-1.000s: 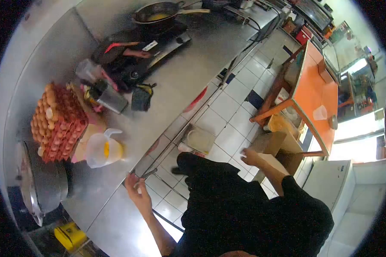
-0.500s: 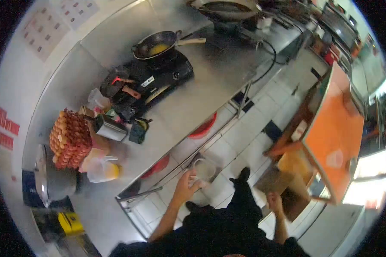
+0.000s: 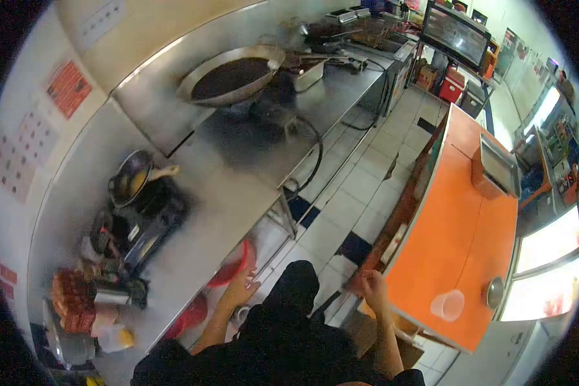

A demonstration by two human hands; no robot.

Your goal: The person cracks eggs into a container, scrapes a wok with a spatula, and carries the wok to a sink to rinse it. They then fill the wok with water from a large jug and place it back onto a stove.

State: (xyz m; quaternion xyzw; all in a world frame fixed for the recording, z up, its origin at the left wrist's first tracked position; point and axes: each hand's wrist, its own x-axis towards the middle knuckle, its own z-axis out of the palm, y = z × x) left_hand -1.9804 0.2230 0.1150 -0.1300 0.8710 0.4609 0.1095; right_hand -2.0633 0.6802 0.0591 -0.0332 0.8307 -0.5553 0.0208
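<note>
My left hand (image 3: 240,287) is at the lower middle, in front of the steel counter's edge, its fingers apart and nothing visible in them. Close by, on the floor, are a red tub (image 3: 233,265) and a second red tub (image 3: 190,315) under the counter. A small round pale object (image 3: 239,315), partly hidden, shows just below that hand. My right hand (image 3: 372,286) is beside the near left edge of the orange table (image 3: 453,238). Its fingers are curled in, and nothing sticks out of them.
Along the steel counter (image 3: 231,186) are a large wok (image 3: 196,91), a small frying pan (image 3: 130,180) on a portable stove and stacked eggs (image 3: 73,299). The orange table holds a plastic tub (image 3: 447,305), a metal bowl (image 3: 493,293) and a tray (image 3: 496,166). A tiled aisle (image 3: 360,183) runs between.
The view has swung up and along the aisle, showing more of the wok and the orange table. Both hands appear farther left and slightly higher. My left fingers have moved away from the round object.
</note>
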